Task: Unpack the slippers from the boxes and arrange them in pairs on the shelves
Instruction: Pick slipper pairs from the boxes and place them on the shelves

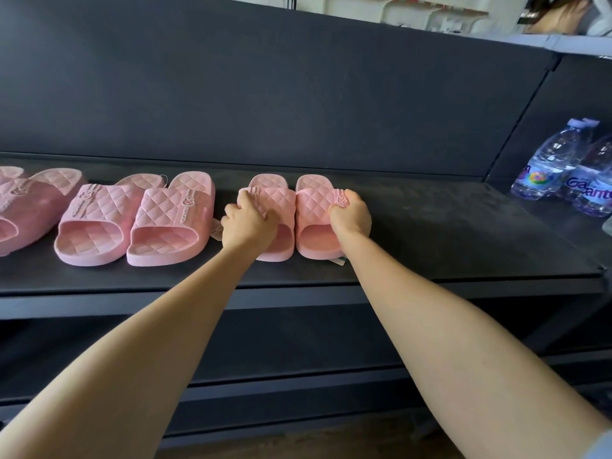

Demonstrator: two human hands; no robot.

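Observation:
Two small pink quilted slippers stand side by side on the black shelf (430, 233), toes toward me. My left hand (248, 223) grips the strap of the left small slipper (281, 202). My right hand (351, 215) grips the strap of the right small slipper (314, 207), thumb beside its bunny badge. To their left stands a larger pink pair (132, 220), the two slippers touching. A further pink pair (23, 203) lies at the left edge, partly cut off by the frame.
Water bottles (559, 167) stand in a cluster at the shelf's right end. A dark back panel (298, 94) rises behind the shelf. A lower shelf (298, 385) runs beneath. Bare shelf lies between the small pair and the bottles.

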